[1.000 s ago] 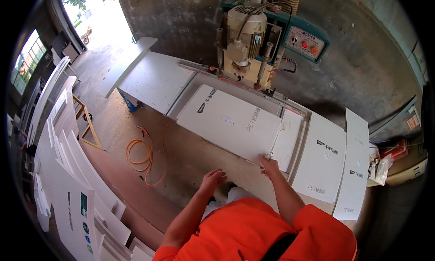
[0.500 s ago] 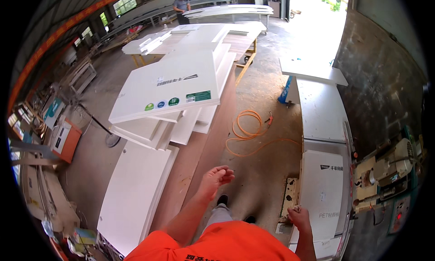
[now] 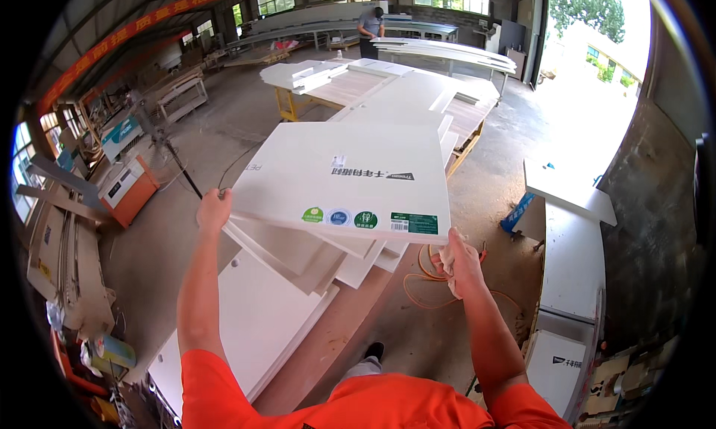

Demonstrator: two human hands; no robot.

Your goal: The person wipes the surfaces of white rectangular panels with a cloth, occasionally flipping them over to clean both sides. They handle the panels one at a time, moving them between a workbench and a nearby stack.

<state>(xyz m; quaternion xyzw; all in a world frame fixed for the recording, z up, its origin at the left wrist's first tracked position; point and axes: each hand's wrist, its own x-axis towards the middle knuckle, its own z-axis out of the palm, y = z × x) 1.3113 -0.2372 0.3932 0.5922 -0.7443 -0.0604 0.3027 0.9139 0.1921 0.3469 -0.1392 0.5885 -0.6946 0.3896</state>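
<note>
A large white panel point(image 3: 350, 168) with round stickers and a green label lies on top of a stack of similar boards. My left hand point(image 3: 215, 209) is closed on its left edge, near the front corner. At the panel's right front corner, my right hand point(image 3: 464, 265) has its thumb against the edge and its fingers curled below. A crumpled pale cloth point(image 3: 450, 263) is bunched in that same hand. Beneath the top panel, more white boards point(image 3: 287, 254) lie fanned at different angles. A longer white board point(image 3: 253, 317) with a small round hole sits lower, nearer to me.
A brown board surface point(image 3: 343, 321) supports the stack. Orange hose point(image 3: 418, 295) coils on the floor to the right. Beyond it runs a bench with white panels point(image 3: 573, 257). A co-worker point(image 3: 369, 30) stands at far tables. An orange-and-white cabinet point(image 3: 128, 190) stands left.
Both hands have moved from beside my body to the top panel's front corners and taken hold there. The view has turned and lifted, showing more windows and the doorway.
</note>
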